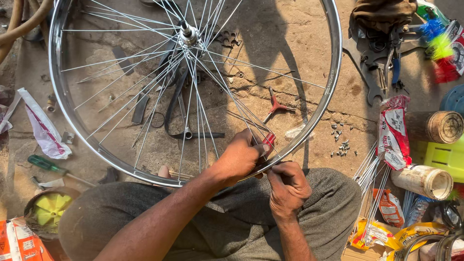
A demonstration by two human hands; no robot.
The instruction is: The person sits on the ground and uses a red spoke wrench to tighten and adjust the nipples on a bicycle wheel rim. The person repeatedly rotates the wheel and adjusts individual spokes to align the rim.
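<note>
**Wheel lacing: hub spoked, rim end in hand**

Over the lap, head view: the bicycle wheel (193, 92) stands tilted against the person's knees, its lower rim (309, 130) resting on the grey trousers, its hub (187, 34) up near the top of frame.

- Progress, as a judgement: most spokes already run from hub to rim, fanned and crossed in groups, so lacing looks well advanced. Spacing looks uneven and some stretches of rim look bare, so more spokes, tightening and truing probably remain. Can't see the nipples clearly.
- Left hand (239, 157): closed around a small red-handled tool (268, 140), pressed in among the spokes just inside the rim.
- Right hand (287, 186): fingers pinched shut on a spoke (251, 176) at the rim's lower edge, touching the left hand.
- Wheel's look: bright chrome rim, thin steel spokes, no tyre or tube fitted.

Around it on the ground:
- red three-way wrench (275, 106) seen through the spokes
- small loose bits of hardware (342, 145) just outside the rim
- bundle of spare spokes (369, 181) by the right knee
- green-handled screwdriver (46, 165) at left
- spanners (379, 67) at upper right
</note>
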